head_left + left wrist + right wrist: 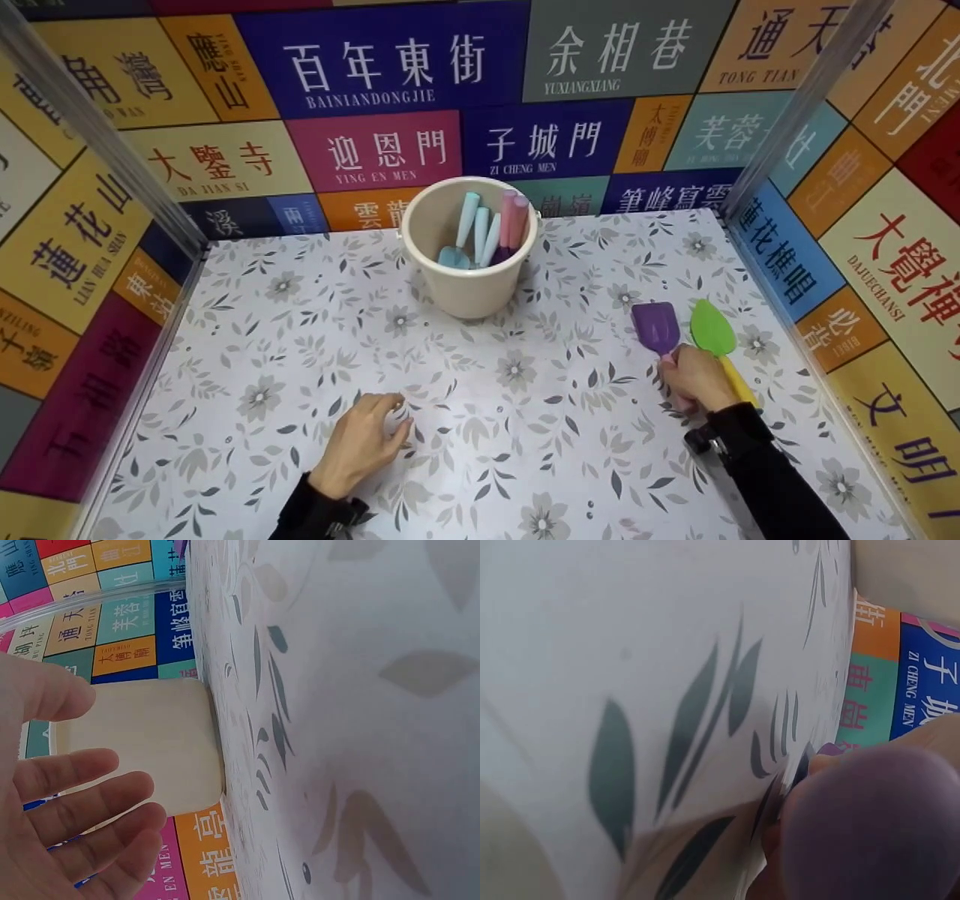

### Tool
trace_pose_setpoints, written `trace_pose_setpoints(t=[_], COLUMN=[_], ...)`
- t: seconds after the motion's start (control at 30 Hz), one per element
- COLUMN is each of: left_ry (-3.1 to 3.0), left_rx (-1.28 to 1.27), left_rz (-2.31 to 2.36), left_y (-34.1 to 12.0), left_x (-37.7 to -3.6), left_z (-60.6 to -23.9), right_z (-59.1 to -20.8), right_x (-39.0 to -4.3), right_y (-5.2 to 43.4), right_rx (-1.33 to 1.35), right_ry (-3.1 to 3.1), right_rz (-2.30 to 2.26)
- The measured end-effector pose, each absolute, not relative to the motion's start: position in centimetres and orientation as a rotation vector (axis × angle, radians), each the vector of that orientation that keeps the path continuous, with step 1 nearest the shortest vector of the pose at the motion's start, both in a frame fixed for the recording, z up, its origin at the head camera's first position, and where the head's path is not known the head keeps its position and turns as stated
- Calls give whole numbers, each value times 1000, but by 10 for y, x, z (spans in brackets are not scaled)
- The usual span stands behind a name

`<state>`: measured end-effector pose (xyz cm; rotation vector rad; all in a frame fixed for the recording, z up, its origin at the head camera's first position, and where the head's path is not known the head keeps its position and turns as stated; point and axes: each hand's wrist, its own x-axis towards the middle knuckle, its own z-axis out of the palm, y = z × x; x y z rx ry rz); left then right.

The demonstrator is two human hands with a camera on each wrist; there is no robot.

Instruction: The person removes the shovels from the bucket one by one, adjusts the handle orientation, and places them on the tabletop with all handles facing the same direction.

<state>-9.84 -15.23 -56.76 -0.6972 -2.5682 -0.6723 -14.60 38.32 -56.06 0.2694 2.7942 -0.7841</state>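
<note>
My right hand (696,377) curls round the purple spade (657,328) near the table's (300,360) right edge, blade flat beside the green one (713,330). My left hand (361,441), relaxed and empty, rests near the front edge, steadying me; the bucket (469,247) of spades waits by the back edge.

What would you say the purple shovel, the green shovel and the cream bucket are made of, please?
Purple shovel: probably moulded plastic, given its flat uniform colour and ribbed blade. Green shovel: likely the same, bright, smooth and slightly glossy. Cream bucket: seemingly plastic, matte, thin even wall with a rolled rim.
</note>
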Motion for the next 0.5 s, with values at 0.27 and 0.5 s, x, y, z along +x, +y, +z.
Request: trace_pose_setpoints(t=[0.27,0.5], left_ry=[-2558,-2536], left_rx=[-701,-678], left_rz=[-688,-716], left_y=[-155,-155], left_x=[-98,-100], left_z=[-567,-565], right_z=[-560,-563], right_x=[-146,-145], right_y=[382,382], right_rx=[240,143], right_ry=[2804,2893], right_rz=[-781,-717])
